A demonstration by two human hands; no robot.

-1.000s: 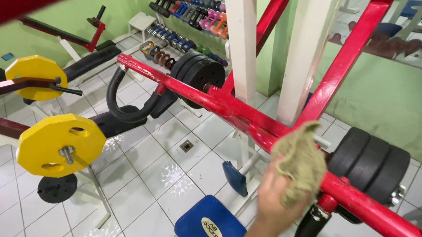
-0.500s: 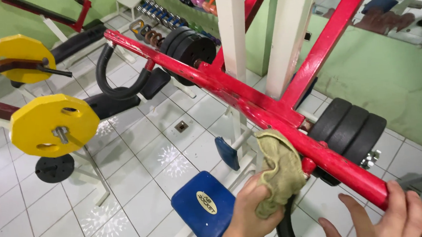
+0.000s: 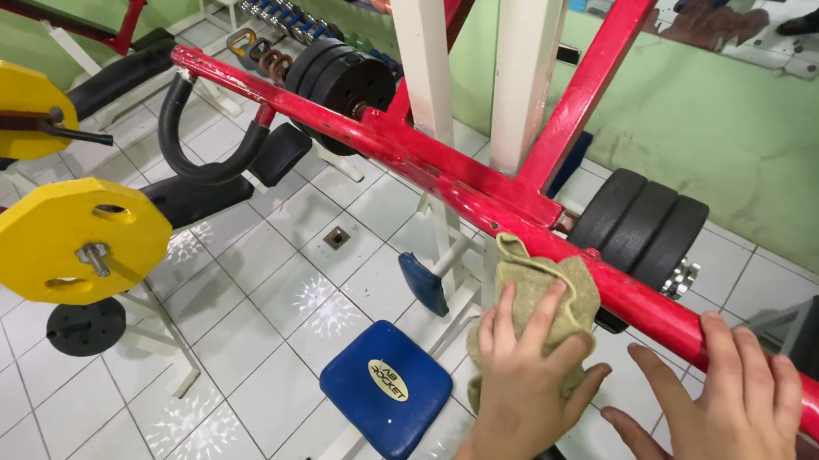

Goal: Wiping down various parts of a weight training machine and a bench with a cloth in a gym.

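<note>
My left hand (image 3: pixel 529 391) presses a crumpled olive-green cloth (image 3: pixel 542 286) against the underside of a long red painted bar (image 3: pixel 403 153) of a gym machine. The cloth sits just below where the red struts meet, beside a stack of black weight plates (image 3: pixel 645 226). To the right, my right hand (image 3: pixel 730 409) lies flat on the lower end of the same red bar, fingers spread and holding nothing.
More black plates (image 3: pixel 339 75) hang on the bar's far end. Two yellow plates (image 3: pixel 74 242) sit on a machine at left. A blue pad (image 3: pixel 388 389) lies below on the white tiled floor. White posts (image 3: pixel 420 54) rise behind, with kettlebells (image 3: pixel 260 59) beyond.
My left hand has slid the cloth from the top of the bar down to its underside. My right hand has come into view and settled on the bar.
</note>
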